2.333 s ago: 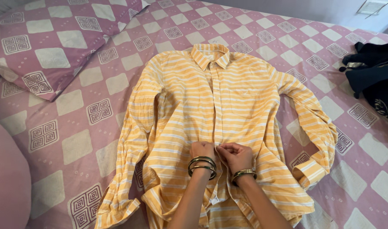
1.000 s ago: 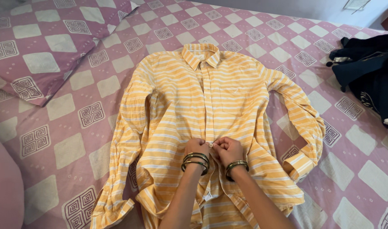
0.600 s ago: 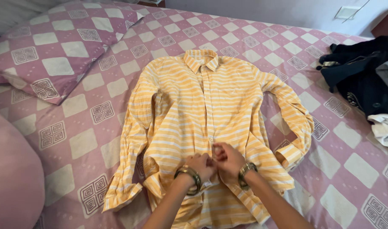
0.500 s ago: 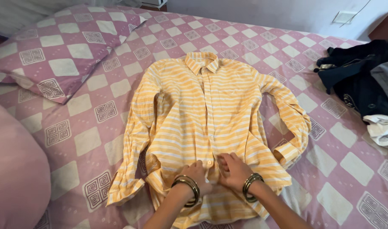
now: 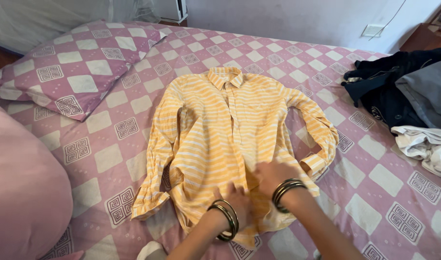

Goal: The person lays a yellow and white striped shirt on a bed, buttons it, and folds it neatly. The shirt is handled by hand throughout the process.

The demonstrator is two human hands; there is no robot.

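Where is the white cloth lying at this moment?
In the head view, the white cloth lies crumpled at the bed's right edge, just below the dark clothes, right of the striped shirt.

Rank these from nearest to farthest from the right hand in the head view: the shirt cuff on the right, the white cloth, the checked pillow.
From the right hand:
1. Shirt cuff, just to its right, on the bedspread.
2. White cloth, farther right, near the bed's edge.
3. Checked pillow, far across at upper left.

1. Both hands, left hand and right hand, motion-blurred; finger grip unreadable.
2. Shirt hem partly hidden beneath hands.
3. Dark clothes pile, pink cushion cut off by frame edges.
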